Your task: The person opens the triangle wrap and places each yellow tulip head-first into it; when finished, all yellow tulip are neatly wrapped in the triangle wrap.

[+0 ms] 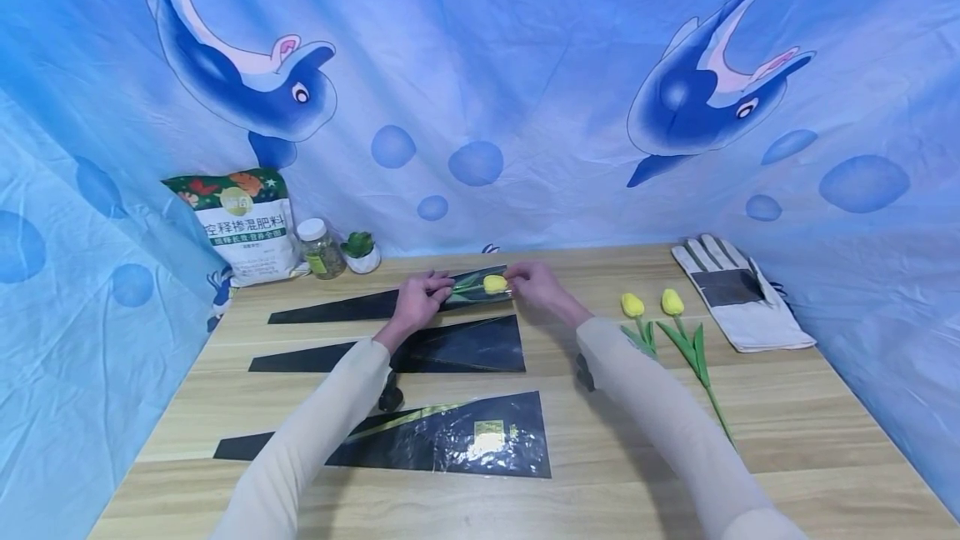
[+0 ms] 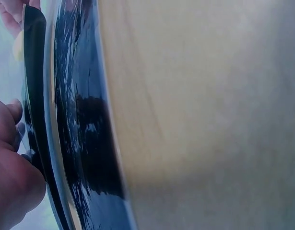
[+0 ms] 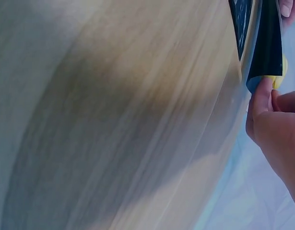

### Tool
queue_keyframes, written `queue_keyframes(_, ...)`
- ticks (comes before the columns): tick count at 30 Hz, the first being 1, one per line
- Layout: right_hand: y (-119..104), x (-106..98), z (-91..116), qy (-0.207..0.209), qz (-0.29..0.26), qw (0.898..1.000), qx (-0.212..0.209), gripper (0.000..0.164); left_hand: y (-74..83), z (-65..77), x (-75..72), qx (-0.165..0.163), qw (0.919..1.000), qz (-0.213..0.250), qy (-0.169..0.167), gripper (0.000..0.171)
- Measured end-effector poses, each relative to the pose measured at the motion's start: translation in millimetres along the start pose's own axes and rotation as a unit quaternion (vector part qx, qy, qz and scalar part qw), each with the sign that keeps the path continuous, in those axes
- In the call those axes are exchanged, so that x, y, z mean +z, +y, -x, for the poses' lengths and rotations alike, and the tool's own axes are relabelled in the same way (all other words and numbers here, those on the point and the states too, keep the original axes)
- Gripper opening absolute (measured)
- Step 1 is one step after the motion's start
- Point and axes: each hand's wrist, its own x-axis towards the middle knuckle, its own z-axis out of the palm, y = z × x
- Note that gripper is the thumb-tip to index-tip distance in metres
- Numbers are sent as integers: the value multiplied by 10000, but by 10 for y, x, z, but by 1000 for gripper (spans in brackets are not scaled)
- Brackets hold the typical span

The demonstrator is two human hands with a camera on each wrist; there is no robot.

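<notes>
At the back of the table, both hands are at a tapered black flower sleeve [image 1: 337,307] with a clear front, and a yellow artificial tulip [image 1: 495,284] lies in its wide end. My left hand [image 1: 415,300] pinches the sleeve around its middle, beside the tulip's green leaves. In the left wrist view, thumb and fingers [image 2: 13,112] meet at the sleeve's edge. My right hand [image 1: 542,284] pinches the wide mouth of the sleeve, right beside the flower head. The right wrist view has an index finger [image 3: 262,98] at the curled black rim.
Two more sleeves lie nearer: a middle one [image 1: 465,348] and a front one [image 1: 517,432]. Two yellow tulips [image 1: 672,302] [image 1: 632,305] rest at right, near white gloves [image 1: 757,319]. A fertilizer bag [image 1: 255,240], lidded jar [image 1: 322,252] and small potted plant [image 1: 363,255] stand back left.
</notes>
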Motion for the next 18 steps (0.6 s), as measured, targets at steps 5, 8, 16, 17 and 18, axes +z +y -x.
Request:
queue_keyframes(5,-3,11,-25,-53,17,10000,21,28,1,-6,2,24,10000,-26,41,23)
queue_keyframes(8,-15,12,-10,-75,155,9999,-8,28,6,-8,-1,10,10000,-24,51,23)
queue_keyframes(16,-26,12,5,-109,168,9998,44,28,8,-9,2,86,9999,-67,66,23)
queue_keyframes(17,-29,12,4,-119,188,9997,45,28,4,-8,4,79,9999,-64,66,23)
queue_keyframes(18,-33,13,4,-131,209,9997,45,28,1,-10,8,88,9999,-73,69,23)
